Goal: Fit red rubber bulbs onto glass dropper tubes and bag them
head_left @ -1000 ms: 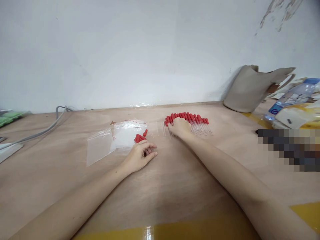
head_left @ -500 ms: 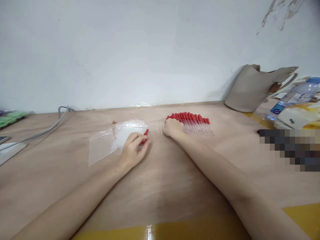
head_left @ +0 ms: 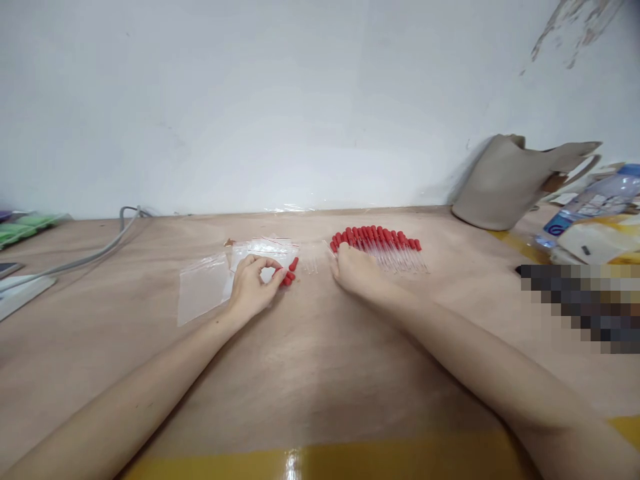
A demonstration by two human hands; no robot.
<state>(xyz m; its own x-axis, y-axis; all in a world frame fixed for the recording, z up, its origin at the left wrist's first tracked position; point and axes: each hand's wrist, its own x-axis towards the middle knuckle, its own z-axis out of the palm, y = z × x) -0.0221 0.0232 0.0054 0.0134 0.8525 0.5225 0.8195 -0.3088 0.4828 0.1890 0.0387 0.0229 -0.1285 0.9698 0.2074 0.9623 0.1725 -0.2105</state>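
Note:
My left hand [head_left: 256, 283] is closed in a pinch, thumb and forefinger meeting on a red rubber bulb [head_left: 282, 273]. Beside those fingertips lie more loose red bulbs [head_left: 294, 264]. My right hand [head_left: 356, 268] is closed around a thin clear tube [head_left: 327, 247], whose upper end sticks out tilted past the fingers. Most of that tube is hidden by the hand. Just left of it, several bare clear tubes [head_left: 313, 260] lie side by side. Behind and right of my right hand is a row of droppers [head_left: 395, 248], clear tubes capped with red bulbs.
Clear zip bags [head_left: 203, 287] lie left of my left hand. A grey cable [head_left: 100, 257] runs along the far left. On the right stand a beige bag-like container [head_left: 495, 183] and a water bottle [head_left: 585, 203]. A white wall [head_left: 300, 107] closes off the back.
My left fingers have drawn back a little left and pinched together, uncovering loose red bulbs. My right hand has come slightly nearer, and a tilted clear tube now shows in it.

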